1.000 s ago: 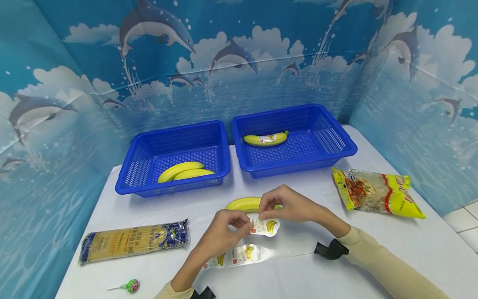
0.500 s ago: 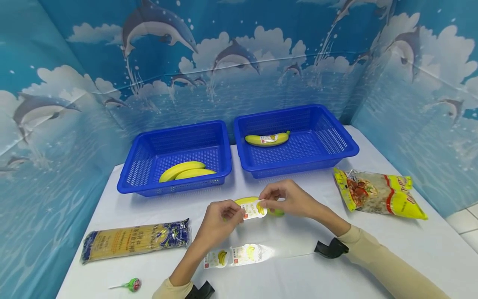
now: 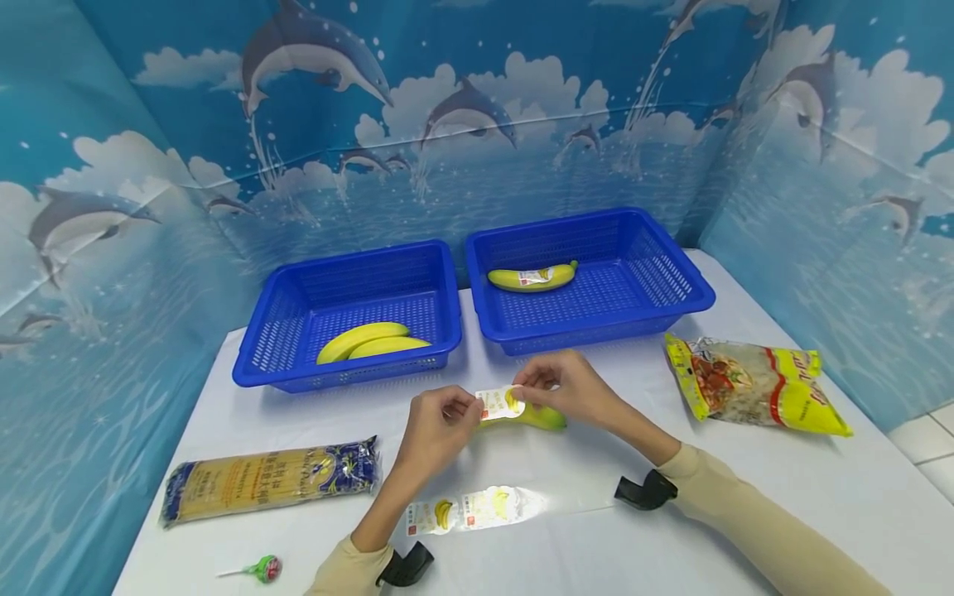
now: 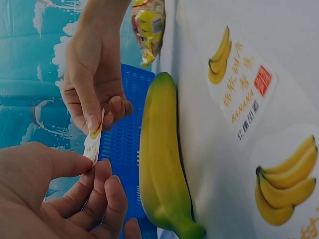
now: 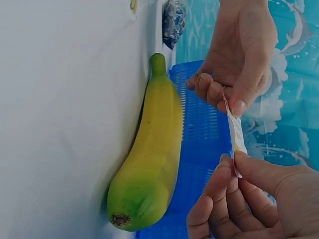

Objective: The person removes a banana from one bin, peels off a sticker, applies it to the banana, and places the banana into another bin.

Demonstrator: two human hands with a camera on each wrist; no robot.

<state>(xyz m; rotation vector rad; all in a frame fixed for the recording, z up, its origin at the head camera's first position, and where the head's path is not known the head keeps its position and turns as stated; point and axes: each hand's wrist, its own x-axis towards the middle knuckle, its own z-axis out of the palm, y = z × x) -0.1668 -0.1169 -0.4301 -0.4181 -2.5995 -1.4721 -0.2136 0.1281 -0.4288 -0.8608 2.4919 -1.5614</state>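
Stretched between both hands is a small white banana sticker [image 3: 498, 403] with a banana picture and print. My left hand [image 3: 441, 426] pinches its left end between thumb and fingers, and my right hand [image 3: 562, 385] pinches the right end. In both wrist views the sticker appears nearly edge-on, held above a yellow banana [image 5: 149, 144] with green ends. That banana lies on the white table, partly covered by the sticker and hands in the head view. Nearer the body lies a clear strip with banana stickers [image 3: 492, 507].
Two blue baskets stand at the back: the left basket [image 3: 257, 331] holds two bananas, the right basket [image 3: 596, 331] one stickered banana [image 3: 532, 278]. A noodle packet [image 3: 272, 480] and lollipop [image 3: 266, 569] lie left, a yellow-ended food bag [image 3: 753, 385] right.
Both hands have lifted the sticker away from the body, from in front of the banana to over it. The sticker strip stays on the table.
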